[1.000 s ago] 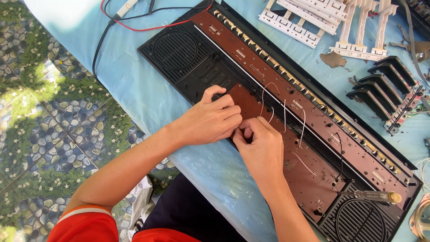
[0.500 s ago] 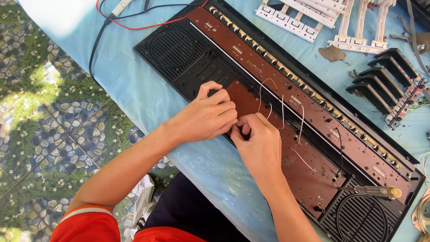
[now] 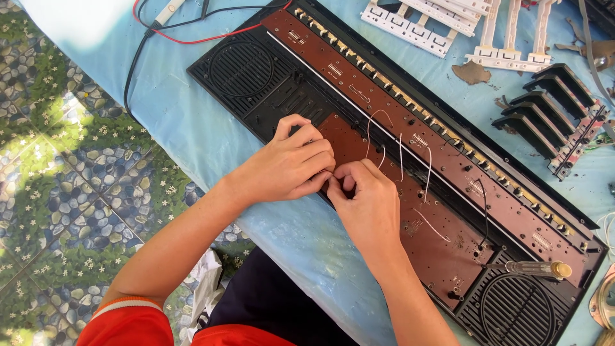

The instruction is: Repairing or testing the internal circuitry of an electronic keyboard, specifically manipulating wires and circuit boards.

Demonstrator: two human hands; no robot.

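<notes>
Two bare hands meet at the near edge of an opened electronic keyboard, which lies diagonally across a table covered with a light blue cloth. The keyboard is a long black shell with its insides showing: a round ribbed speaker grille sits at the far-left end and another speaker grille at the near-right end, and between them run reddish-brown circuit boards dotted with solder points and small white connectors. Several thin white wires arch up from the boards just beyond the fingers.

The left hand rests on the shell's near edge with its fingers curled and pressed together, the thumb tucked against them. The right hand lies just beside it, touching it, with fingers bent inward and the tips pinched together at the board's corner; what they pinch is too small to tell.

A screwdriver with a clear handle lies on the shell beside the near-right grille. Red and black leads trail across the cloth past the far-left end. Beyond the keyboard lie white plastic key strips and a row of black keys. A pebble-patterned floor shows to the left of the table.
</notes>
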